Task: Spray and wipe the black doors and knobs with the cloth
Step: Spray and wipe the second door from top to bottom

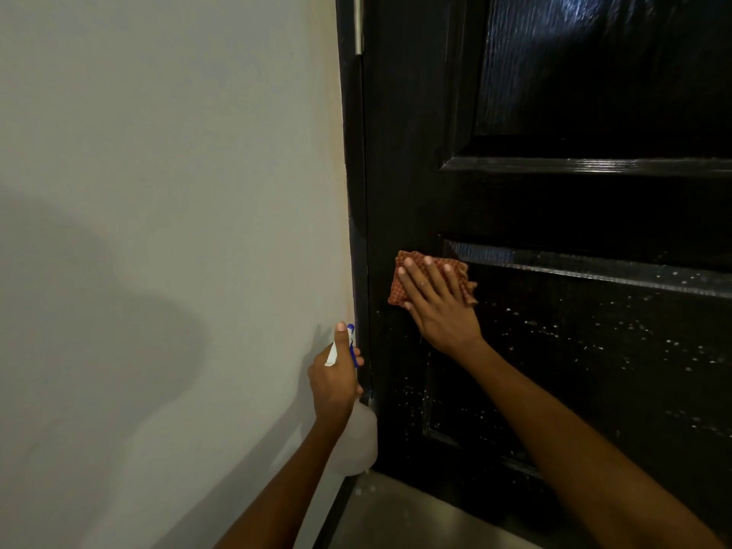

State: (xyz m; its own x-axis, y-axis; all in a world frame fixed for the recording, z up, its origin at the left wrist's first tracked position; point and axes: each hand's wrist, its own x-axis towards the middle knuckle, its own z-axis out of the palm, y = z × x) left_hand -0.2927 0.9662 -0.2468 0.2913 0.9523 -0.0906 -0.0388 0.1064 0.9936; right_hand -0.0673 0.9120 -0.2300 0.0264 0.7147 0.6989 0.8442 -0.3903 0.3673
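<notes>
both arms outstretched: right hand [437, 307] flat, fingers straight on cloth [400, 289] against black door [554, 208]; left hand [334, 380] grip around spray bottle [356, 441]

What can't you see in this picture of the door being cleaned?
- Door knob: none in the head view; the door runs past the right edge.
- Cloth: mostly covered by the flat right hand.
- Spray bottle: its trigger and neck are hidden inside the left hand.
- Hinge: cut off by the top edge.

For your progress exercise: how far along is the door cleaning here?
Done: spray droplets already speckle the lower panel of the black door. In hand: the right hand presses the cloth flat there; the left hand holds the spray bottle. Left: wiping the droplets; no knob is in view.
</notes>
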